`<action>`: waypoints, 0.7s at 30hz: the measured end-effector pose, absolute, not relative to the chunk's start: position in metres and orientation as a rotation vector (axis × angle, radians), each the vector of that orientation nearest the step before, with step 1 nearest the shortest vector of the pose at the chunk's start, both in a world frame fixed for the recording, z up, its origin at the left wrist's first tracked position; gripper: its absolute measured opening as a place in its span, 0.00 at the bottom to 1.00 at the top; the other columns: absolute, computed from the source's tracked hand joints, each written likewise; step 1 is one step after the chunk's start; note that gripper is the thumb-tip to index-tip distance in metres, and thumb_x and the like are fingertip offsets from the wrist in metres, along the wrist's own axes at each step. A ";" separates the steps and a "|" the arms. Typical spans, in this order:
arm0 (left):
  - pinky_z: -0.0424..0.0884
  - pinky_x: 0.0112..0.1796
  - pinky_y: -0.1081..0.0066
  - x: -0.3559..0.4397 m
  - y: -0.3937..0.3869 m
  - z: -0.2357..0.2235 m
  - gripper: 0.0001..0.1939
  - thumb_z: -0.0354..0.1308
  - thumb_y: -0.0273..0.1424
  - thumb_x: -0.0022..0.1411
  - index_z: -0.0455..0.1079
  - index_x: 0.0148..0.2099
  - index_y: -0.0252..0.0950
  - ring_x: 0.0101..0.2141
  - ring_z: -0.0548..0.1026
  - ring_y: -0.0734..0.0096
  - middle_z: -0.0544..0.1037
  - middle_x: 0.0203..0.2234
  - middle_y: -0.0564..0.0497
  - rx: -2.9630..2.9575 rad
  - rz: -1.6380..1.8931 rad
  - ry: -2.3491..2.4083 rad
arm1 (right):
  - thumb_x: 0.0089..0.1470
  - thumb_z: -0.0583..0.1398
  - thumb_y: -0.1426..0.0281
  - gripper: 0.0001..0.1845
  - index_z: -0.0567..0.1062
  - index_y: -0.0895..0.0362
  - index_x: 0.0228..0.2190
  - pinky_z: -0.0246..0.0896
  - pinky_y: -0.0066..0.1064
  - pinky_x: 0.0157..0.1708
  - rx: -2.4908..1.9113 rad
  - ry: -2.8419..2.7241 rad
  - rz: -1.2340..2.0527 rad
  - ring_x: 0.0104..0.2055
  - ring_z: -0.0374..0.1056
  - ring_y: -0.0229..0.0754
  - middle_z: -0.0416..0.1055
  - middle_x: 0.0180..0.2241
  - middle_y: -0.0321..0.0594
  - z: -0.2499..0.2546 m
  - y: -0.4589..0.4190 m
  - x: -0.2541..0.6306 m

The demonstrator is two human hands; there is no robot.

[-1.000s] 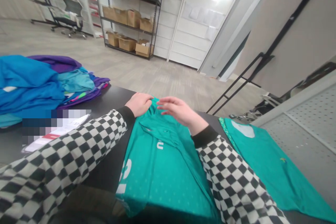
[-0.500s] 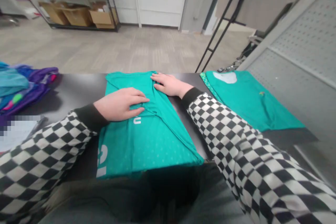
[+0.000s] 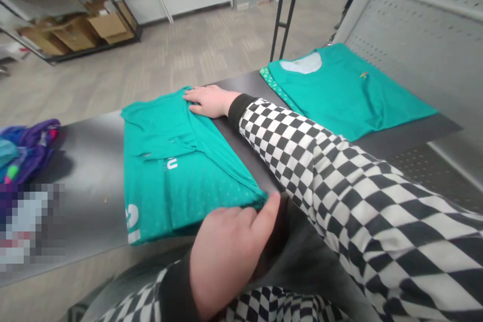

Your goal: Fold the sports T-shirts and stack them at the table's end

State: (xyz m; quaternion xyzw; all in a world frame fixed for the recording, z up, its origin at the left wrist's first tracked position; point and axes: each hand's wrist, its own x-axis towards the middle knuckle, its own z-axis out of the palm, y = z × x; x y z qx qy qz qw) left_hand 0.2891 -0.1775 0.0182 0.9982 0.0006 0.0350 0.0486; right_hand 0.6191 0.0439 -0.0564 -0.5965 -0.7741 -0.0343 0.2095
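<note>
A teal jersey (image 3: 181, 171) with white lettering lies partly folded on the dark table (image 3: 90, 161). My right hand (image 3: 209, 100) rests at the jersey's far right corner, fingers pressed on the fabric, apart and fairly flat. Closer to me, my left hand (image 3: 226, 251) is at the jersey's near right corner, fingers curled with the thumb pinching the hem. Both arms wear black-and-white checkered sleeves.
A second teal shirt (image 3: 347, 90) lies flat at the table's right end. A purple and blue clothing pile (image 3: 22, 151) sits at the left edge. A perforated grey panel (image 3: 422, 25) stands right; a shelf with cardboard boxes (image 3: 75, 30) stands beyond the floor.
My left hand left the middle of the jersey and came back to its near corner, now pinching the hem. The right hand stays at the far edge. The camera tilted down.
</note>
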 end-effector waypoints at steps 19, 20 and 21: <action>0.74 0.30 0.74 0.216 -0.189 -0.017 0.21 0.79 0.47 0.64 0.74 0.39 0.40 0.28 0.76 0.69 0.78 0.28 0.52 1.396 0.446 0.929 | 0.76 0.57 0.57 0.24 0.79 0.47 0.65 0.69 0.47 0.65 -1.823 -2.125 -0.097 0.69 0.75 0.57 0.78 0.69 0.43 -0.035 0.033 0.606; 0.73 0.30 0.75 0.217 -0.194 -0.022 0.26 0.81 0.48 0.61 0.69 0.37 0.40 0.28 0.74 0.71 0.74 0.27 0.55 1.242 0.463 0.942 | 0.75 0.58 0.57 0.24 0.79 0.46 0.66 0.69 0.47 0.65 -1.830 -2.117 -0.094 0.69 0.76 0.57 0.78 0.69 0.43 -0.035 0.034 0.607; 0.74 0.31 0.75 0.219 -0.199 -0.026 0.29 0.83 0.48 0.59 0.65 0.36 0.40 0.28 0.73 0.72 0.73 0.27 0.56 1.128 0.492 0.956 | 0.75 0.58 0.57 0.24 0.80 0.46 0.66 0.69 0.47 0.66 -1.835 -2.108 -0.090 0.69 0.76 0.57 0.78 0.69 0.42 -0.036 0.034 0.607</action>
